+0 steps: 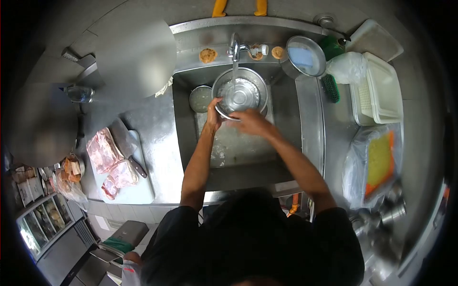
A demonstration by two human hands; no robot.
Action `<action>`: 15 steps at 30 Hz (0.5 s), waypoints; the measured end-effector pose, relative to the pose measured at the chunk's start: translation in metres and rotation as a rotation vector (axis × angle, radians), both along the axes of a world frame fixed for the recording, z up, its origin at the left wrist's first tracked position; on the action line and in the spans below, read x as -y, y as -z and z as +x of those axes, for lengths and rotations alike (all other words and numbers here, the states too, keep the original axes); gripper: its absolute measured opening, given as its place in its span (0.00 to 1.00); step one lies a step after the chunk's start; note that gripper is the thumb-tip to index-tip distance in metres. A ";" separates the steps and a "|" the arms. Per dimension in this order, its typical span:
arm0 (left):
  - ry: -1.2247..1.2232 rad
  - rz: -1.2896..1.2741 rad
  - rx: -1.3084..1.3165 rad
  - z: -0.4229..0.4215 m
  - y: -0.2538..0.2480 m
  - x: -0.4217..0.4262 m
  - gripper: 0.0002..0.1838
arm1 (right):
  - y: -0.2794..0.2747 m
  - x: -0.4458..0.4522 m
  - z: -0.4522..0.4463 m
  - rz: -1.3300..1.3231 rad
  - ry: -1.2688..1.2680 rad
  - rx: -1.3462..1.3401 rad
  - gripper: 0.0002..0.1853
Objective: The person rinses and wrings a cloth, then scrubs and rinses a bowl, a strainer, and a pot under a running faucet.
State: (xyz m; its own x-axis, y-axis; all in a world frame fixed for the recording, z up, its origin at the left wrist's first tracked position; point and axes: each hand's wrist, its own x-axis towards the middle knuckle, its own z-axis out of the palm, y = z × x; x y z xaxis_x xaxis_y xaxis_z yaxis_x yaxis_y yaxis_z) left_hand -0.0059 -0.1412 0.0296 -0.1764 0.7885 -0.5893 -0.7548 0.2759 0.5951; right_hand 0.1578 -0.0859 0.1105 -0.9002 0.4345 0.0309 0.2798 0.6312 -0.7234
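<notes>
A round stainless-steel bowl (264, 90) is held in the sink under the running tap (234, 50), with water and a ringed base visible inside. My left hand (214, 116) grips its lower left rim, thumb over the edge. At the near rim, my right hand (251, 122) reaches across with fingers pointing left. Those fingers are blurred, and whether they grasp the bowl or only touch it is unclear. A smaller metal bowl (200, 98) with water in it stands in the sink to the left.
Around the bowls is the steel sink (286, 143). Raw meat (105, 150), a cleaver (123, 138) and a white cutting board (143, 186) lie left. Scouring pads (208, 56) line the back ledge. Right are a metal pot (291, 69), a green brush (330, 88) and white plastic bins (384, 88).
</notes>
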 end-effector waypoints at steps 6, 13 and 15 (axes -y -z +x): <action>-0.025 -0.077 -0.347 -0.011 -0.023 -0.007 0.41 | -0.081 -0.194 0.076 0.680 0.540 -0.032 0.25; 0.006 0.143 -1.106 -0.021 -0.035 -0.016 0.40 | -0.059 -0.265 0.107 0.331 0.187 0.418 0.33; 0.010 0.139 -1.093 -0.025 -0.031 -0.017 0.41 | -0.063 -0.259 0.101 0.282 0.273 0.565 0.31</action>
